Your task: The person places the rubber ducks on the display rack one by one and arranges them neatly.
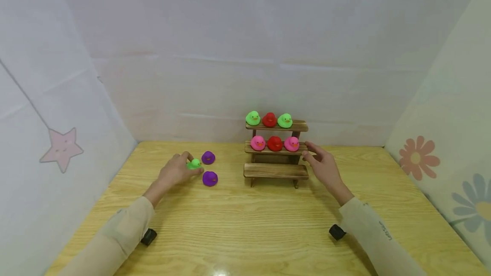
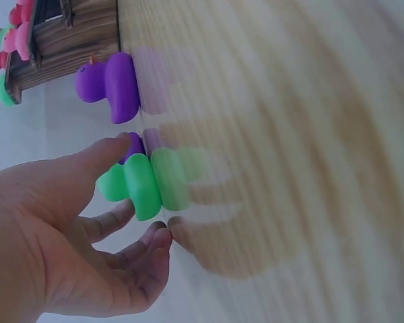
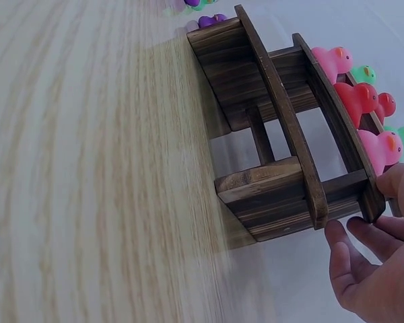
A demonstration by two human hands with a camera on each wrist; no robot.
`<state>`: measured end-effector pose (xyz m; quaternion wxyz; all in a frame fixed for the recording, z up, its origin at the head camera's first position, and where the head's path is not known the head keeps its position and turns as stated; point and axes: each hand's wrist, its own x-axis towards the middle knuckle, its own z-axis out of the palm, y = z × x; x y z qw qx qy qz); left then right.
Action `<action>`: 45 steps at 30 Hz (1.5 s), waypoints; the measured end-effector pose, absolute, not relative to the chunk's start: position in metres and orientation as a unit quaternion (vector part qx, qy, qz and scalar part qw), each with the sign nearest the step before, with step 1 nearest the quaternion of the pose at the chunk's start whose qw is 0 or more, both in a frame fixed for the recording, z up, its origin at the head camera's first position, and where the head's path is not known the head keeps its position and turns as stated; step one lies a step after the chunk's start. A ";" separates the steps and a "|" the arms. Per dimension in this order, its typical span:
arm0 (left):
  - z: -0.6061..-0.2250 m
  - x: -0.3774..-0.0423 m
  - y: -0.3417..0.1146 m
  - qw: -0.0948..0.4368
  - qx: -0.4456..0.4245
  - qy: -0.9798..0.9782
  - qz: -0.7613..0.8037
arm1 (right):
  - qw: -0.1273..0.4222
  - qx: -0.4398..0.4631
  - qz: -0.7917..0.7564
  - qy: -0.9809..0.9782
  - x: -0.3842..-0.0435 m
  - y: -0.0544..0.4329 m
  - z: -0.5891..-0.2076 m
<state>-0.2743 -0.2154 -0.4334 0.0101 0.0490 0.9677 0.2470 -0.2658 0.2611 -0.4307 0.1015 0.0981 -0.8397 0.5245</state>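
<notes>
A green rubber duck point(image 1: 194, 164) sits on the table at the left, between the thumb and fingers of my left hand point(image 1: 176, 170). The left wrist view shows this green duck point(image 2: 143, 187) at the tabletop, the thumb above it and the fingers below, loosely spread. Close by sit two purple ducks, one behind point(image 1: 208, 157) and one nearer point(image 1: 210, 178). My right hand point(image 1: 324, 168) pinches the right end of the middle tier of a three-tier wooden stand point(image 1: 276, 171); in the right wrist view, thumb and fingers straddle that board's end point(image 3: 372, 202).
On the stand's top tier are two green ducks with a red duck point(image 1: 270, 119) between them. The middle tier holds two pink ducks around a red duck point(image 1: 274, 143). A white fabric backdrop point(image 1: 245, 76) rises behind the wooden table point(image 1: 245, 225).
</notes>
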 end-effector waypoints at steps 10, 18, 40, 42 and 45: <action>-0.433 -0.281 -0.218 -0.008 0.081 0.961 0.265 | 0.090 0.094 0.526 -0.840 -0.251 0.255 -0.409; -0.431 -0.279 -0.220 -0.009 0.081 0.956 0.280 | 0.089 0.092 0.527 -0.840 -0.242 0.252 -0.401; -0.411 -0.271 -0.203 -0.091 0.126 0.931 0.330 | 0.113 0.098 0.514 -0.845 -0.265 0.261 -0.428; -0.406 -0.268 -0.195 -0.086 0.125 0.930 0.335 | 0.115 0.101 0.515 -0.844 -0.266 0.261 -0.428; -0.398 -0.262 -0.183 -0.085 0.136 0.928 0.335 | 0.115 0.102 0.519 -0.841 -0.266 0.261 -0.429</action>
